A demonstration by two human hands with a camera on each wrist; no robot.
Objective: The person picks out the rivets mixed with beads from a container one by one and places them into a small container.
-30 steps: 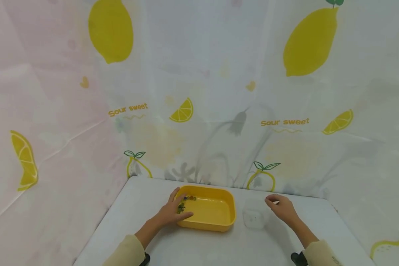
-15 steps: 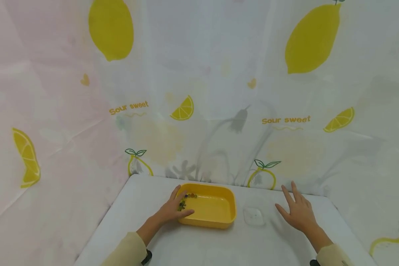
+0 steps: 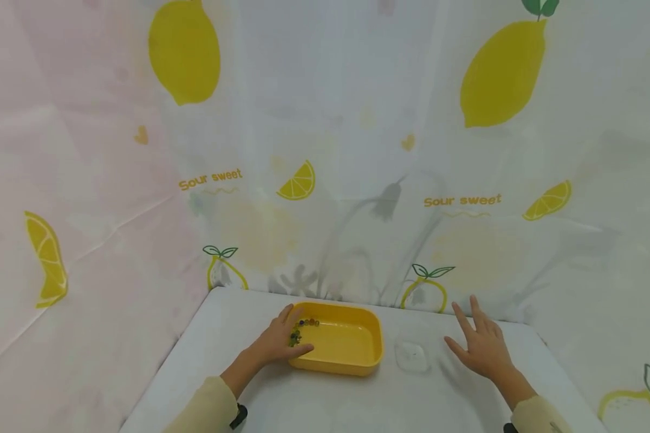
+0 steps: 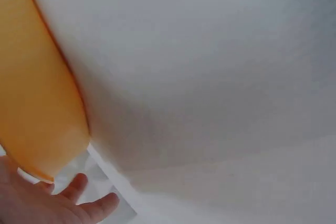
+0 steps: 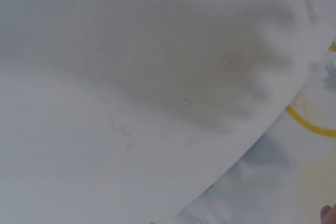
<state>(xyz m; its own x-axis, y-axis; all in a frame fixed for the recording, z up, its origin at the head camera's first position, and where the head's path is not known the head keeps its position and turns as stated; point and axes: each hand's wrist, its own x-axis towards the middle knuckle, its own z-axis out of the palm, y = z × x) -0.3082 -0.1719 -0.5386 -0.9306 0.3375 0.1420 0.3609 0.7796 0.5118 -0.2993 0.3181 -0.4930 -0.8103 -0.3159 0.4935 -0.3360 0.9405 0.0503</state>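
- Your right hand has moved to the right from beside the clear dish since a second ago, and its bunched fingertips have spread apart.
- Your left hand has kept its place at the left end of the yellow basin; basin and dish sit where they were on the white table.
- That left hand is spread over the basin's end, thumb across the near rim, fingers extended on the far side. You seem to be steadying it; how firmly you press, I cannot tell.
- Your right hand is empty, fingers apart, well clear of the basin.
- The marbles lie inside the basin, some lined along the far wall, others bunched at the left wall by your fingers.
- Keep the left wrist quiet and the pressure light and even: a tipped basin would likely set the marbles rolling.
- Watch the dish: being see-through, it looks easy to knock with your right sleeve.
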